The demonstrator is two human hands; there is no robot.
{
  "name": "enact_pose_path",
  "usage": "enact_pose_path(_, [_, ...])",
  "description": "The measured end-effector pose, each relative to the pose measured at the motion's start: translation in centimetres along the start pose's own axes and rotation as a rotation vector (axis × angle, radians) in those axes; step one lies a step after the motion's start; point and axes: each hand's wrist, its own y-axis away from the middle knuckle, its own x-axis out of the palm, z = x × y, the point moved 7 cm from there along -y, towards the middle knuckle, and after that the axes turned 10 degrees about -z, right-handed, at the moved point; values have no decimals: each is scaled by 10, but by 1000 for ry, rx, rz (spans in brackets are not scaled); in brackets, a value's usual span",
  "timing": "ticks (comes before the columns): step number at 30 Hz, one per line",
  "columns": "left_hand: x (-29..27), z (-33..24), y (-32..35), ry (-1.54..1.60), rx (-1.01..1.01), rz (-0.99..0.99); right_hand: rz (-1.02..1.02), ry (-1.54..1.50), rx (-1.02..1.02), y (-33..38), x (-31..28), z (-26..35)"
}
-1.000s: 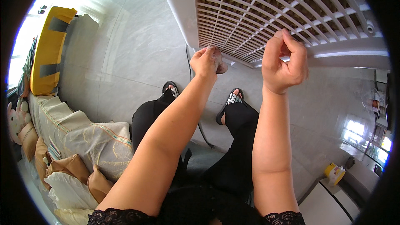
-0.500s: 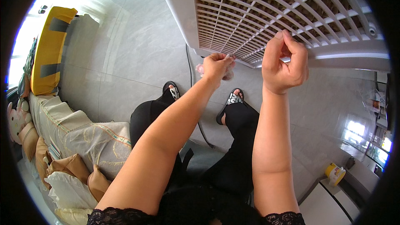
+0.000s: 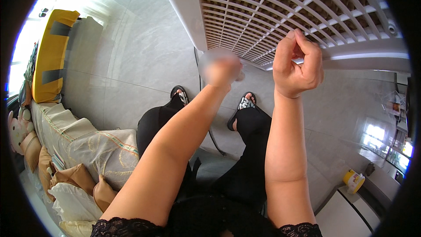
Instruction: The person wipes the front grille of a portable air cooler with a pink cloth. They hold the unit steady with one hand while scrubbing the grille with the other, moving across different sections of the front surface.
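In front of me stands a white appliance that looks like an air cooler, its slatted grille (image 3: 252, 11) showing brown honeycomb-like padding behind. My right hand (image 3: 298, 63) is raised over the near part of the grille, thumb and forefinger pinched together. What they hold, if anything, I cannot make out. My left hand (image 3: 221, 72) is near the lower left corner of the appliance, its fingers lost in a blur. A bit of the crumpled, translucent pinkish thing (image 3: 240, 76) shows at its right side. Whether either hand touches the grille is unclear.
A black cable (image 3: 212, 138) runs over the grey tiled floor between my feet. To the left are a sofa with a pale cover (image 3: 105, 149), cushions (image 3: 72, 177) and a yellow padded piece (image 3: 51, 57). A yellow tub (image 3: 352, 180) sits on a white cabinet (image 3: 342, 215) at the lower right.
The left hand has shifted slightly left and blurred, hiding most of the crumpled thing. The right hand keeps its pinch. In view, the appliance has slid slightly left.
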Motion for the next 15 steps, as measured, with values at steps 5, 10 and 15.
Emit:
enact_pose_path(5, [-42, 33, -43, 139, -2, -117, -7, -19, 13, 0, 1, 3])
enact_pose_path(10, [-26, 42, -42, 592, -160, 154, -8, -3, 2, -1, 0, 3])
enact_pose_path(15, [-50, 49, -65, 67, 164, 72, -7, -14, 1, -2, 3, 5])
